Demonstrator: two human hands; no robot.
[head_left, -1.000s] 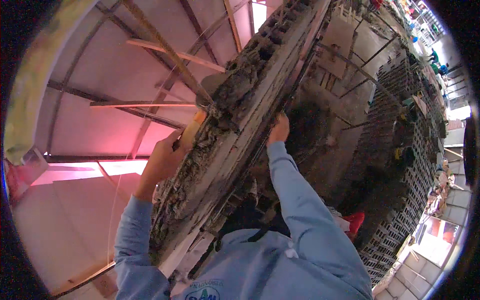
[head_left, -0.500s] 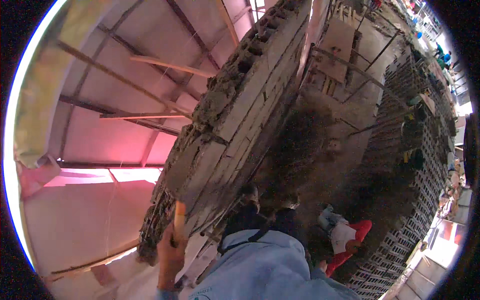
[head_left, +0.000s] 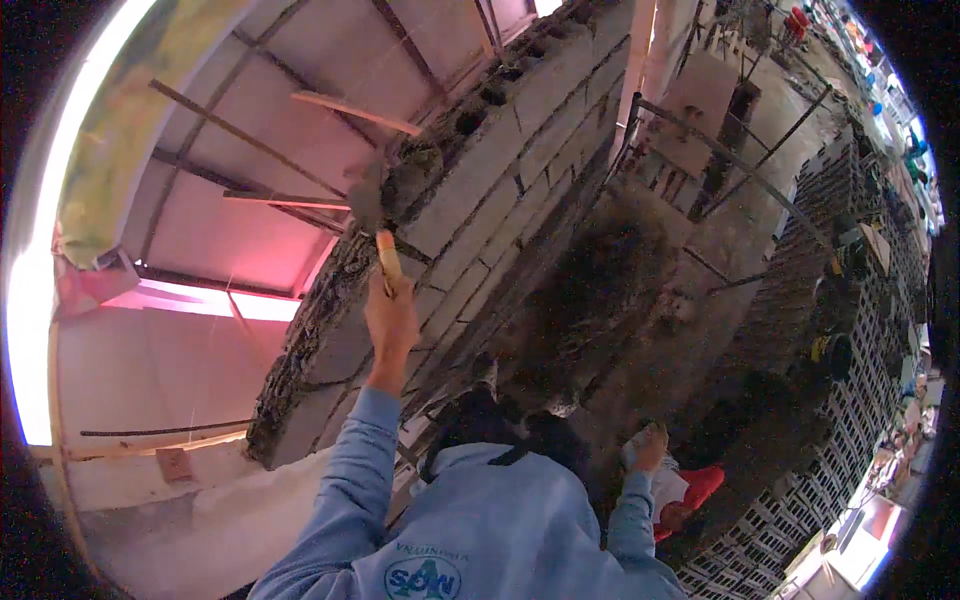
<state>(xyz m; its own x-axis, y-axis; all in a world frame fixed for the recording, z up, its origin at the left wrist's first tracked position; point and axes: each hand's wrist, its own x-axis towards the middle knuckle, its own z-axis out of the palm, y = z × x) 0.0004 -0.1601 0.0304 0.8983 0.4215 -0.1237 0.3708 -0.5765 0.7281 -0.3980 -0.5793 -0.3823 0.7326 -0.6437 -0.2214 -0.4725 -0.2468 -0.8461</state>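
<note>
The left hand point(head_left: 391, 322) is closed around the wooden handle of a trowel point(head_left: 372, 215); its long axis points up, blade on the mortar atop the block wall point(head_left: 500, 190). The right hand point(head_left: 650, 447) hangs low, its grip unclear

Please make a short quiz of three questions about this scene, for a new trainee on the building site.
1. True or false: the left hand holds a trowel by its wooden handle.
2. Where is the trowel blade? A) on the ground B) at the top of the block wall C) inside a bucket
3. Fill in: the right hand hangs low, near a ____ object on the ground.

Key: 1 true; 2 B; 3 red.
</note>
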